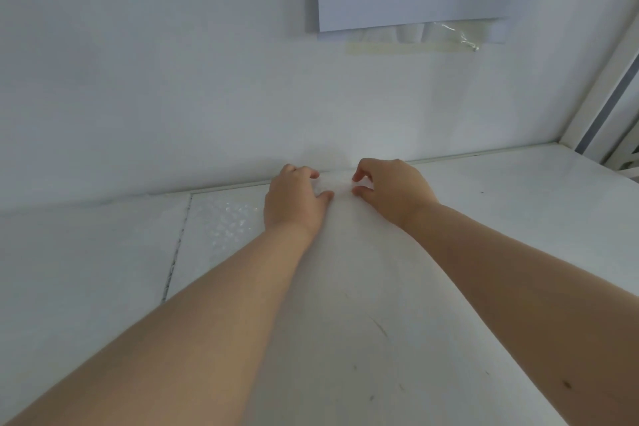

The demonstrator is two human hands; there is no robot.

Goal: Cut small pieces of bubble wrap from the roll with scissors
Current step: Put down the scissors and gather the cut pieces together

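Bubble wrap (pixel 224 218) lies on the table (pixel 501 218); at twelve o'clock left hand (pixel 294 197) and right hand (pixel 390 190) pinch its far edge, fingers curled.

The bubble wrap (pixel 228 218) lies on the table (pixel 518 218) before the wall (pixel 173 79), left hand (pixel 294 197) and right hand (pixel 390 190) at its far edge

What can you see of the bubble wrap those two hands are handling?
The bubble wrap is a clear, near-white plastic sheet lying flat on the white table, up against the wall. Its bubbles glint only to the left of the left hand; elsewhere it blends into the tabletop. At its far edge the left hand and the right hand each pinch it, with a small bunched bit between them.
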